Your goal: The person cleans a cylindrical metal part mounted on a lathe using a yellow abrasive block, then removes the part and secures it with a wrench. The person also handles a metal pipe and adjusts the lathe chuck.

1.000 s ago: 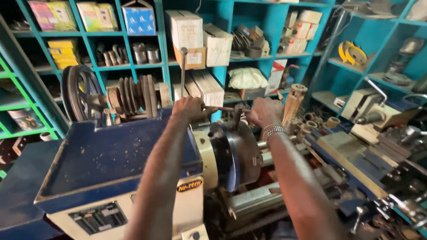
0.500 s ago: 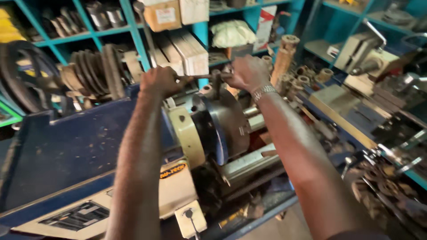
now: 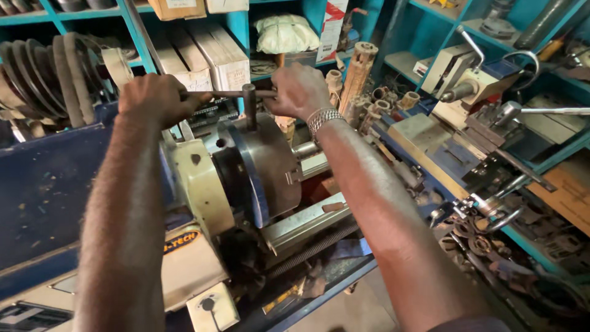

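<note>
At the top of the lathe chuck, in the head view, a T-shaped chuck key stands upright with its stem set into the chuck's rim and its crossbar lying level. The left hand is clenched in a fist around the crossbar's left end; the right hand is wrapped around the right end, fingers curled over the bar, with a metal bracelet on the wrist. The stem sits midway between the two hands, and the chuck lies directly below them, its round steel face turned toward the right hand's side. Below the left hand sits the cream-coloured headstock housing, touching the back of the chuck, with the blue top of the machine spreading further out beyond the left forearm. Past the left hand, on the far side, a stepped belt pulley leans against the teal shelving, which holds cardboard boxes just behind the key. Beyond the right hand stands a worn wooden cylinder, and farther out on that side the grey tool post with its lever, well apart from both hands.
</note>
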